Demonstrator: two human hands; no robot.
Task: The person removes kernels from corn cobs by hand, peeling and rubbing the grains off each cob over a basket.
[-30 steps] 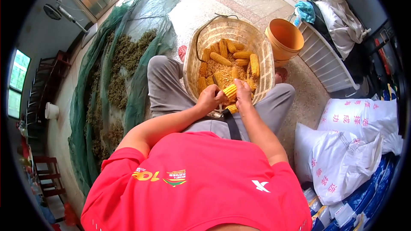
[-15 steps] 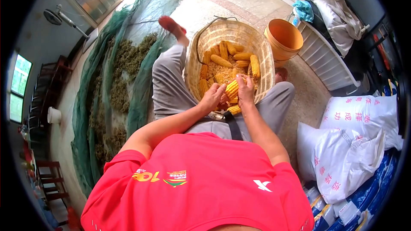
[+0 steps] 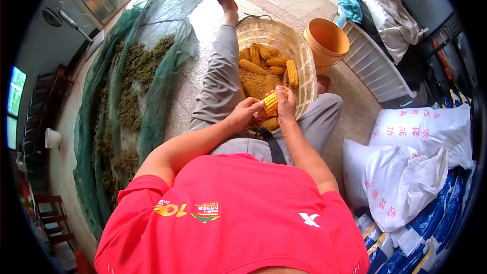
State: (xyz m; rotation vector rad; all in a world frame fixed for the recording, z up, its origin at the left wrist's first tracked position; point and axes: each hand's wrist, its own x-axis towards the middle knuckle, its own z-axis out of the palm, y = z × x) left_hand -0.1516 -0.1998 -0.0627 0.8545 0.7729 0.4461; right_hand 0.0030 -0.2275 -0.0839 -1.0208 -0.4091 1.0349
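Observation:
A yellow corn cob [image 3: 271, 102] is held between my two hands over the near part of a woven basket [image 3: 303, 53]. My left hand [image 3: 245, 113] is closed at the cob's lower left end. Around its upper right end wrap the fingers of my right hand [image 3: 285, 102]. Several other cobs [image 3: 251, 66] lie in the basket on a layer of loose kernels [image 3: 257, 82]. The basket sits between my legs, partly hidden by my raised left leg.
An orange bucket [image 3: 327, 43] stands right of the basket, beside a white slatted crate [image 3: 378, 66]. White sacks [image 3: 401, 182] lie at the right. Green netting [image 3: 157, 91] with dried plants [image 3: 129, 106] covers the floor at the left. A fan [image 3: 52, 17] stands behind it.
My left leg has lifted and stretched forward, its foot now beyond the basket's far left rim. The view has shifted slightly. Both hands still hold the cob, with small finger movements.

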